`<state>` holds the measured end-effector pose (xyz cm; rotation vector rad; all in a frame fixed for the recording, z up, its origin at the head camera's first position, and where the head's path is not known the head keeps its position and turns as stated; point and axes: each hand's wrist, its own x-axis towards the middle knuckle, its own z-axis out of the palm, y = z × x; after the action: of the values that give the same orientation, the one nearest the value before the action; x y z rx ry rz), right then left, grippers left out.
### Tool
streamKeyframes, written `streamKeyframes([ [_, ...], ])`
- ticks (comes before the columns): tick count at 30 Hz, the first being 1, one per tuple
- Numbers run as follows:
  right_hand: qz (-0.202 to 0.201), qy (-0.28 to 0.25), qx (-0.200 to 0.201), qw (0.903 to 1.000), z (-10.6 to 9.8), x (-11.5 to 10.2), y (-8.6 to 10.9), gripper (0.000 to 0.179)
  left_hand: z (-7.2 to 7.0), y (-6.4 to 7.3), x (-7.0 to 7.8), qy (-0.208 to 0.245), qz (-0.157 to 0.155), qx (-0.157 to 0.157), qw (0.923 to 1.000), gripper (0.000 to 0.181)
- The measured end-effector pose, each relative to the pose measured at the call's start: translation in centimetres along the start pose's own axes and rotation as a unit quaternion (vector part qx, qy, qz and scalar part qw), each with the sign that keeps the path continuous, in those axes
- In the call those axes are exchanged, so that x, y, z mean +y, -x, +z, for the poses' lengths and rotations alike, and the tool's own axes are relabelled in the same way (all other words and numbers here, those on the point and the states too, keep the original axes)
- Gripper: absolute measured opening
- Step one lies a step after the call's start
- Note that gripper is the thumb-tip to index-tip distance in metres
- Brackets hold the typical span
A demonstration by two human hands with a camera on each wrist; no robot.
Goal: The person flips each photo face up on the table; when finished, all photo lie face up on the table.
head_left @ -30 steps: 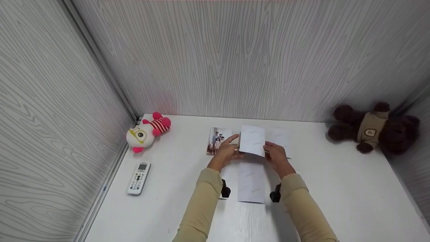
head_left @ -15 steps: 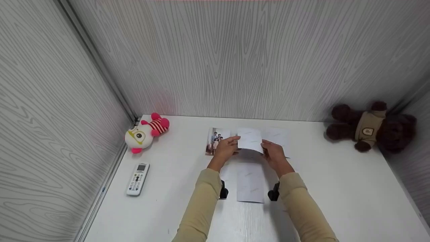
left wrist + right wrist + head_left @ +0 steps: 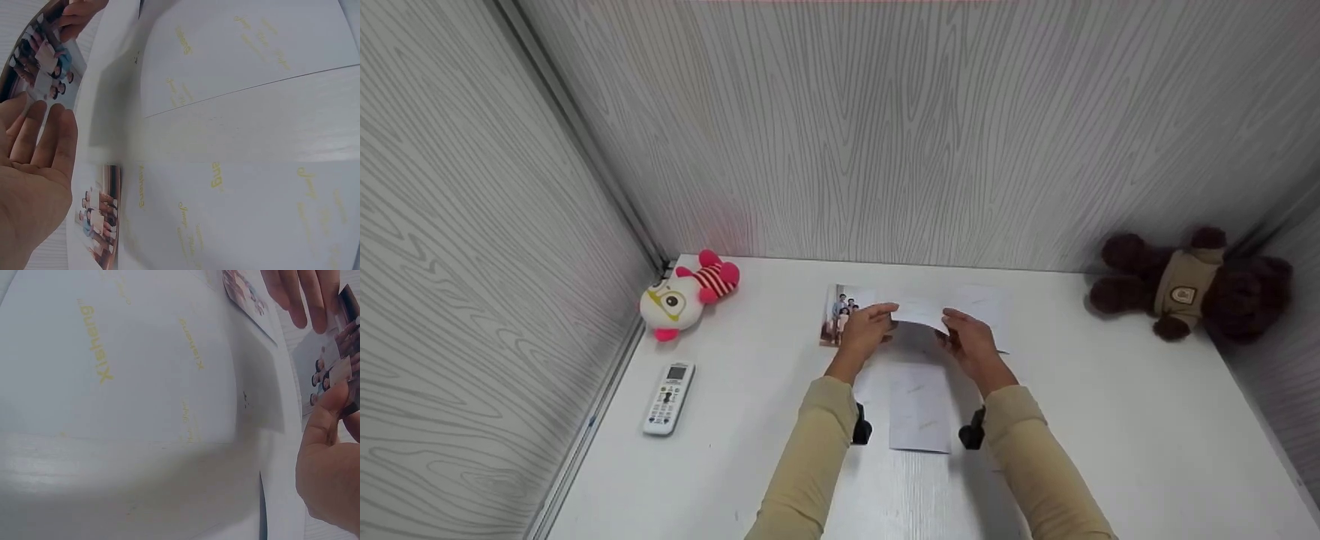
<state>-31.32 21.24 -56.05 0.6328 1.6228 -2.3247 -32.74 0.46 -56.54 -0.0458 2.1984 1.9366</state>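
A family photo print [image 3: 919, 310] is up between both hands, bowed, its white back toward the head camera. Its picture side shows in the left wrist view as a photo [image 3: 45, 62] and again in the right wrist view. My left hand [image 3: 865, 337] pinches the left edge, fingers nearly straight beneath it. At the opposite edge my right hand [image 3: 971, 343] grips with thumb on the picture side [image 3: 332, 371]. Under the hands lies a white-backed sheet [image 3: 919, 409] with faint yellow lettering. Left of the held print, a face-up family photo [image 3: 835, 309] lies partly behind the left hand.
Another white-backed sheet [image 3: 984, 301] lies right of the held print. A further lettered sheet [image 3: 242, 214] shows in the left wrist view. A remote control [image 3: 669, 397] and a pink-and-white plush toy [image 3: 690, 296] lie at left, a brown teddy bear [image 3: 1189, 289] at far right.
The held print has tipped and come slightly lower, so less of its white back shows to the head camera. Both hands keep hold of its sides.
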Motion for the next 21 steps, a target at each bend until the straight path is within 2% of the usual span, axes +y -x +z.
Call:
streamKeyframes([
  [8, -0.038, 0.011, 0.000, 0.9992, -0.08, 0.04, -0.32, 0.027, 0.10, -0.08, 0.01, -0.003, 0.024, 0.023, 0.9994, 0.025],
  [17, -0.059, 0.032, -0.015, 0.9976, -0.11, -0.66, -0.31, 0.042, 0.45, -0.38, 0.30, 0.001, 0.031, 0.070, 0.9970, 0.026],
  [21, -0.068, 0.083, -0.003, 0.9942, -0.04, -0.74, -0.20, 0.044, 0.45, -0.40, 0.49, -0.020, 0.037, 0.084, 0.9956, 0.027],
])
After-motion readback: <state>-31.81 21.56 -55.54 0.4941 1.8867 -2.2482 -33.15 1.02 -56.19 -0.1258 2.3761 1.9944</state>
